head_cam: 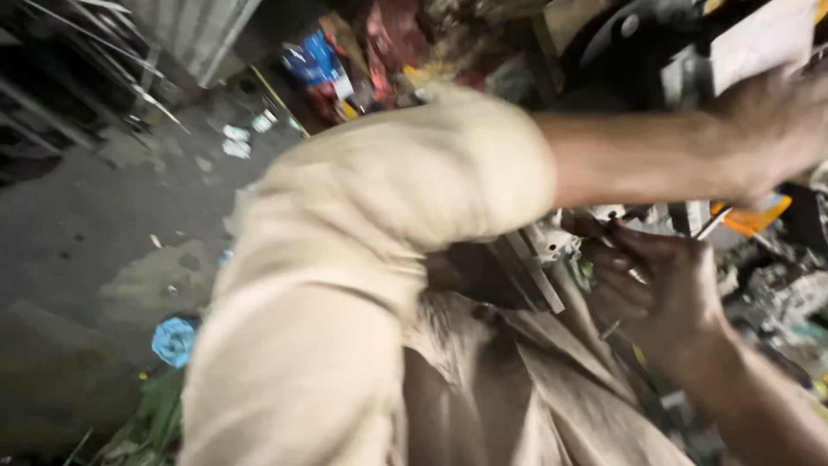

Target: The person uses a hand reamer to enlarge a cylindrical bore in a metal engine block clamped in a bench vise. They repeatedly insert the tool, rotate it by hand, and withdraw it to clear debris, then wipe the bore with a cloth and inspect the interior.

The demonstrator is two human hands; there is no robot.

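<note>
Grimy concrete floor (78,216) is seen on the left, strewn with scraps of paper and a crumpled blue wrapper (175,339); a heap of dark scrap (776,293) fills the right; the view is badly blurred by motion. Across the top the left hand (776,129) is reached out on a long bare forearm and is pressed against a pale flat panel (759,39), seemingly to steady it, though whether the fingers are closed on it cannot be told. Lower down, the right hand (664,293) is clenched around a thin metal tool (711,224), its tip kept up toward the heap, just beside a small whitish metal part (552,243). A beige sleeve (414,181) and trouser leg take up the middle and hide much of the work; an orange piece (759,217) is glimpsed behind the tool.
</note>
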